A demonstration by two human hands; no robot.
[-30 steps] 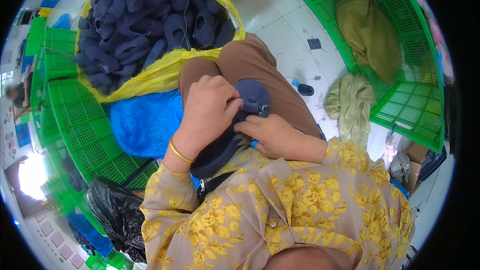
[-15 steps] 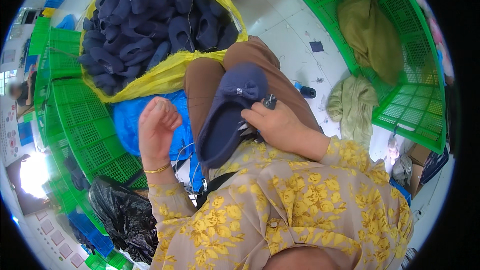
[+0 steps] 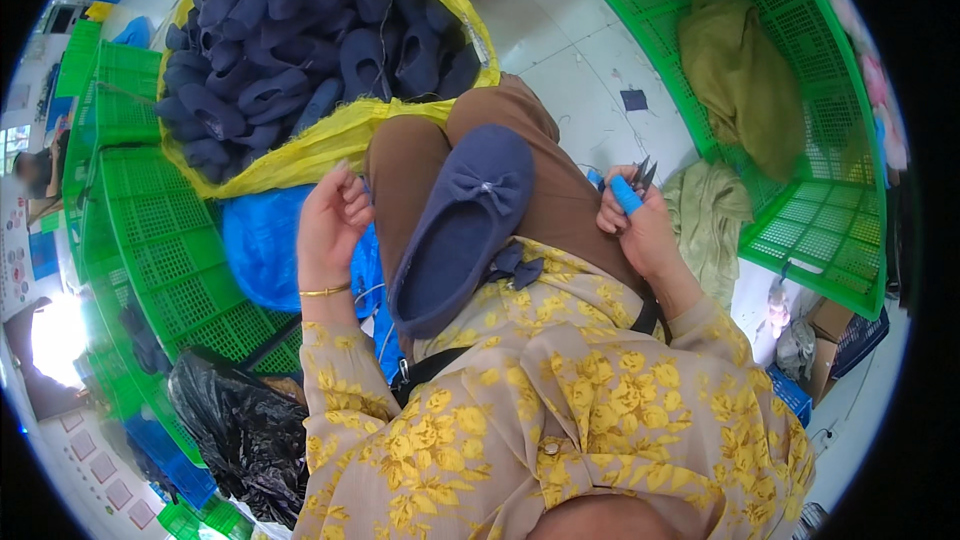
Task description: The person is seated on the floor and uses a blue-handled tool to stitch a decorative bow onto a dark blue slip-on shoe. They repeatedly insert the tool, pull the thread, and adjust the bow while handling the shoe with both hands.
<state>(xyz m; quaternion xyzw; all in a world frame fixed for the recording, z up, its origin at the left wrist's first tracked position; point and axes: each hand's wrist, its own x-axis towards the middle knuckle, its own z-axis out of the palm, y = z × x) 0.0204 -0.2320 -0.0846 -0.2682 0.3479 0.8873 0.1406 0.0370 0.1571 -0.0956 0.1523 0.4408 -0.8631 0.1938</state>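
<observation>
Green crates (image 3: 150,240): stacked at nine o'clock, with a black bag (image 3: 240,430) below them at seven.
Slipper heap (image 3: 300,30): dark blue slippers fill the yellow sack (image 3: 320,140) at eleven o'clock.
Left hand (image 3: 330,225): a second ago it pressed on the slipper; now it has lifted off and hangs beside the knee, fingers (image 3: 355,205) loosely curled and holding nothing I can make out.
Slipper (image 3: 465,225): navy, with a bow, lying free along the lap at centre; both hands off it, so the trimming on it looks paused or finished.
Right hand (image 3: 640,230): at three o'clock, fingers wrapped tight on blue-handled snips (image 3: 625,190), blades pointing up.
Hard to tell: whether a thread hangs from the left fingers; the slipper's heel hides under the flowered blouse (image 3: 560,410).
Far crate (image 3: 800,140): at two o'clock, olive cloth (image 3: 740,80) inside.
</observation>
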